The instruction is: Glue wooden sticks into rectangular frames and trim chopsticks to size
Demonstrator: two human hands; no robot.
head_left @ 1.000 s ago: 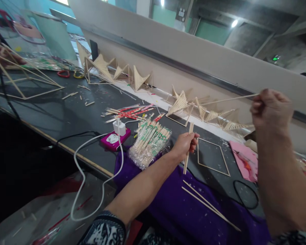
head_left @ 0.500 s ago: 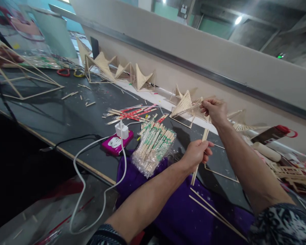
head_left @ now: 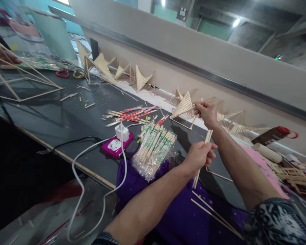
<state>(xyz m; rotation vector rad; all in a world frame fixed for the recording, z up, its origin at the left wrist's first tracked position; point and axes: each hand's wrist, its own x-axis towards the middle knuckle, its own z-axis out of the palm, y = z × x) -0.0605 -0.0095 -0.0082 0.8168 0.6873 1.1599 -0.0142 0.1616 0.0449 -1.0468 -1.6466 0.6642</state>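
My left hand (head_left: pixel 199 157) is closed round a few light wooden sticks (head_left: pixel 196 179), which stand up slanted between thumb and fingers. Above and to the right, my right hand (head_left: pixel 206 110) is pinched at the right side of a stick model (head_left: pixel 184 104) with a fan of thin sticks. What its fingertips hold is too small to make out. Two long loose sticks (head_left: pixel 215 213) lie on the purple cloth (head_left: pixel 178 211) below my left hand. Left of that hand lies a pile of chopsticks in green-printed clear wrappers (head_left: pixel 155 146).
Red-wrapped chopsticks (head_left: pixel 129 116), a magenta power strip (head_left: pixel 114 145) with a white plug and looping cable are at the centre left. More stick models (head_left: pixel 142 80) line the wall. At far left another person's hand (head_left: pixel 5 56) holds a large stick frame. A red-capped bottle (head_left: pixel 269 135) lies right.
My right hand has moved slightly left and down beside the stick model. My left hand has shifted slightly right, still closed on its sticks. More of a pink sheet shows at the right.
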